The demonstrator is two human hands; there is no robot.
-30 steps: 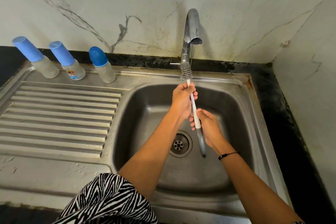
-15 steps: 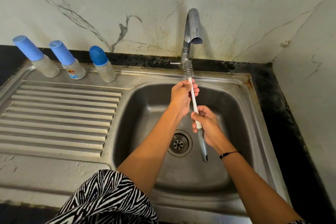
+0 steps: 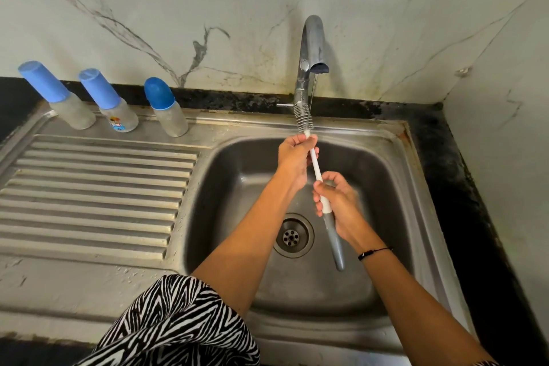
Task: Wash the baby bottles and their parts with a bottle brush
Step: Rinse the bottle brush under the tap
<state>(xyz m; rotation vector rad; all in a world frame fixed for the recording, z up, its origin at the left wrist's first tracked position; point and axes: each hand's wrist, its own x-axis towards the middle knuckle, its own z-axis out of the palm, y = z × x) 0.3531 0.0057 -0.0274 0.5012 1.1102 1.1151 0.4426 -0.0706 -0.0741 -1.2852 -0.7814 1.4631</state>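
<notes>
the bottle brush (image 3: pixel 315 163) is held slanted over the sink (image 3: pixel 416 187), its bristle head up near the back edge of the basin, right under the tap (image 3: pixel 312 47), where a thin trickle of water seems to fall onto the bristles. the left hand (image 3: pixel 294 154) grips the white stem just below the bristles, fingers curled round it. the right hand (image 3: pixel 338 199) is clamped lower down, where the white stem meets the grey handle, and the handle's end hangs free over the basin beside the drain (image 3: pixel 292 236)

the step in hand looks like wetting or rinsing the brush itself, before any bottle is scrubbed. the three baby bottles (image 3: pixel 118 107) stand in a row along the back edge of the draining board, towards its left corner, well apart from both hands, each with its blue cap on. none looks opened or touched, so the washing proper seems not yet begun

the next move calls for one hand to let go of the brush and reach left across the draining board for a bottle, most likely the nearest one by the basin. its cap must come off before the brush can go in, which needs both hands, so the brush may have to be laid down in the sink first
</notes>
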